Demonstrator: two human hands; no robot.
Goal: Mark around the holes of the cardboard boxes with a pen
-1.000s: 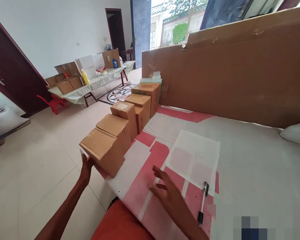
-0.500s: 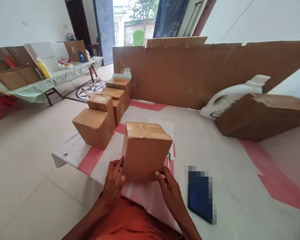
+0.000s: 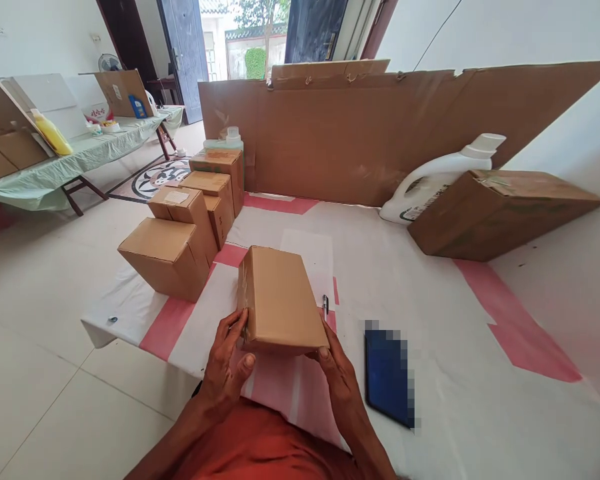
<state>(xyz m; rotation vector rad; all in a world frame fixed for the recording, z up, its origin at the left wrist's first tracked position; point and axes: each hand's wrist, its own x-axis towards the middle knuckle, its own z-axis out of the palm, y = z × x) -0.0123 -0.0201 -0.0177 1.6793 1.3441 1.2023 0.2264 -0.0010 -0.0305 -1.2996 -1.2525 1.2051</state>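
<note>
White and pink sheeting covers the surface, its near edge just in front of the person. Nearest, the left hand and right hand hold the cardboard box by its near end, fingers curled against the side, thumbs below. Half a second ago the box stood tall in the hands; now it is tipped flat, so it looks brought down to lie on the sheeting. Its long axis runs away from the person, far end towards the cardboard wall. A pen lies just beside it, a row of boxes further left, a white jug beyond.
</note>
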